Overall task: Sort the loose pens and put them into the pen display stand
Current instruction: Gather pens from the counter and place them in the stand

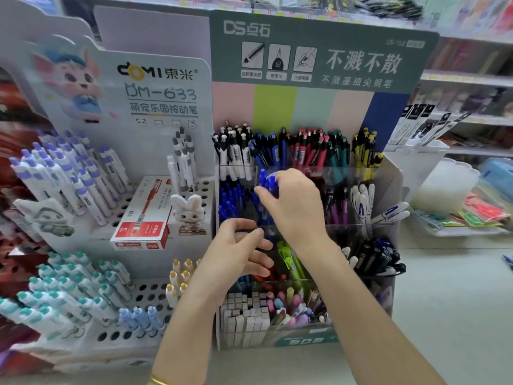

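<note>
Head camera shows the right hand (291, 209) pinching blue pens (267, 181) over the pen display stand (313, 107). At its seven o'clock, the left hand (238, 251) hangs loosely curled, holding nothing.

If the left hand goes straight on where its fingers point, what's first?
Likely the wrist of the right hand, crossing just past the left hand; the green pen there seems lower, depth unclear.

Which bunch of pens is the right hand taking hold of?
The blue pens over the left of the stand's second row: the right hand has its grip pinched round their tops.
</note>
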A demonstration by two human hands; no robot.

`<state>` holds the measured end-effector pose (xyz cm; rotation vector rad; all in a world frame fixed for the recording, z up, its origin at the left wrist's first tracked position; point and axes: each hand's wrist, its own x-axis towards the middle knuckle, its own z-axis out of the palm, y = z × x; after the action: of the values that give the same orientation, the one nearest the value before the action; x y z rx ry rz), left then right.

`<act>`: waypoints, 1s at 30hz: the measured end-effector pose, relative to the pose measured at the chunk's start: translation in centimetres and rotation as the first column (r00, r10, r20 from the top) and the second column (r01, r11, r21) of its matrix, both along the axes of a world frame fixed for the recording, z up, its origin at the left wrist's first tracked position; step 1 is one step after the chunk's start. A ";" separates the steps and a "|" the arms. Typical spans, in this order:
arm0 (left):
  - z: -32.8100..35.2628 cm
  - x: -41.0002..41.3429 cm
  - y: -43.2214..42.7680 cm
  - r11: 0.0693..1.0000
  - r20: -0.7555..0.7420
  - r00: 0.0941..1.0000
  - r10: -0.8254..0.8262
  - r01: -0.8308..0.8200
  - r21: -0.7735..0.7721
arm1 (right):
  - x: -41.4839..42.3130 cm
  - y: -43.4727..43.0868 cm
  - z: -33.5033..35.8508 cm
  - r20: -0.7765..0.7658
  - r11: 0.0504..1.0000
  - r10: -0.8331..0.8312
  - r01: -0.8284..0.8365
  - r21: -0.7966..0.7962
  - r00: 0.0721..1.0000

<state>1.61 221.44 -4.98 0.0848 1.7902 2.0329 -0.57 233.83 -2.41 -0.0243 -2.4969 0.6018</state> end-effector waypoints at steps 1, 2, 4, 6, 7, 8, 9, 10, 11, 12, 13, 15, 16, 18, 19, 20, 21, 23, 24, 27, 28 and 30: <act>0.0 0.0 -0.1 1.000 -0.001 1.000 -0.008 0.008 0.003 | 0.0 -0.3 0.3 0.063 0.996 -0.039 0.034 0.077 0.997; 0.0 -0.1 -0.2 1.000 -0.004 1.000 -0.014 0.014 0.005 | 0.0 -0.5 0.5 0.112 0.988 -0.079 0.063 0.139 0.991; -0.1 -0.2 -0.4 1.000 -0.009 1.000 -0.028 0.028 0.007 | 0.2 -0.9 1.0 0.152 0.974 -0.136 0.104 0.201 0.979; -0.1 -0.3 -0.6 0.999 -0.005 0.999 -0.043 0.043 0.013 | 0.5 -1.0 1.3 0.157 0.971 -0.140 0.104 0.217 0.978; -0.1 -0.4 -0.7 0.999 -0.002 0.999 -0.051 0.051 0.015 | 0.7 -0.9 1.4 0.160 0.972 -0.129 0.092 0.216 0.979; -0.2 -0.4 -0.8 0.998 0.001 0.998 -0.058 0.058 0.015 | 0.8 -0.7 1.4 0.163 0.975 -0.111 0.076 0.207 0.980; -0.2 -0.5 -0.9 0.998 0.004 0.998 -0.064 0.064 0.014 | 1.0 -0.5 1.4 0.161 0.980 -0.088 0.057 0.191 0.983; -0.2 -0.5 -1.0 0.998 0.006 0.998 -0.069 0.068 0.013 | 1.0 -0.3 1.4 0.154 0.984 -0.066 0.039 0.174 0.986; -0.2 -0.5 -1.0 0.997 0.009 0.997 -0.073 0.073 0.015 | 1.1 0.0 1.4 0.140 0.987 -0.049 0.027 0.160 0.989; -0.3 -0.5 -1.1 0.997 0.012 0.997 -0.079 0.079 0.018 | 1.2 0.2 1.3 0.124 0.989 -0.037 0.019 0.144 0.992; -0.3 -0.5 -1.1 0.996 0.014 0.996 -0.086 0.085 0.019 | 1.3 0.4 1.2 0.107 0.993 -0.026 0.013 0.121 0.994; -0.5 -0.4 -1.3 0.995 0.015 0.995 -0.095 0.095 0.017 | 1.4 0.7 1.0 0.067 0.998 0.005 -0.009 0.059 0.998; -0.6 -0.4 -1.3 0.995 0.014 0.995 -0.095 0.095 0.015 | 1.5 0.9 0.9 0.047 1.000 0.020 -0.021 0.022 0.999; -0.8 -0.2 -1.4 0.996 0.007 0.996 -0.093 0.093 0.010 | 1.8 1.3 0.8 0.011 0.996 0.041 -0.040 -0.076 0.999; -0.9 0.0 -1.3 0.996 0.003 0.996 -0.093 0.093 0.005 | 2.1 1.5 0.8 -0.007 0.990 0.048 -0.048 -0.136 0.999; -0.9 0.2 -1.2 0.996 -0.002 0.996 -0.095 0.095 -0.001 | 2.5 1.8 0.8 -0.028 0.978 0.053 -0.057 -0.201 0.998; -0.9 0.4 -1.0 0.995 -0.007 0.995 -0.098 0.098 -0.005 | 3.0 2.1 0.8 -0.047 0.958 0.059 -0.069 -0.277 0.997; -0.8 1.1 -0.2 0.994 -0.018 0.994 -0.108 0.108 -0.017 | 4.2 2.9 0.8 -0.068 0.889 0.081 -0.103 -0.445 0.994; -0.8 1.5 0.4 0.993 -0.027 0.993 -0.114 0.114 -0.026 | 4.9 3.3 0.6 -0.069 0.856 0.089 -0.111 -0.505 0.994; -0.8 2.8 2.8 0.988 -0.059 0.988 -0.143 0.139 -0.063 | 6.8 5.4 -0.5 -0.038 0.814 0.084 -0.091 -0.573 0.996; -0.8 3.4 3.9 0.986 -0.066 0.986 -0.156 0.151 -0.073 | 7.5 6.5 -1.0 -0.026 0.805 0.073 -0.074 -0.588 0.997; -0.9 4.6 7.0 0.979 -0.068 0.978 -0.195 0.190 -0.076 | 9.3 9.6 -2.1 0.015 0.778 0.027 -0.012 -0.628 1.000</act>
<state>6.22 228.43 -5.85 0.3062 1.8188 1.8529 8.69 243.44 -4.51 -0.2602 -2.1989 1.4295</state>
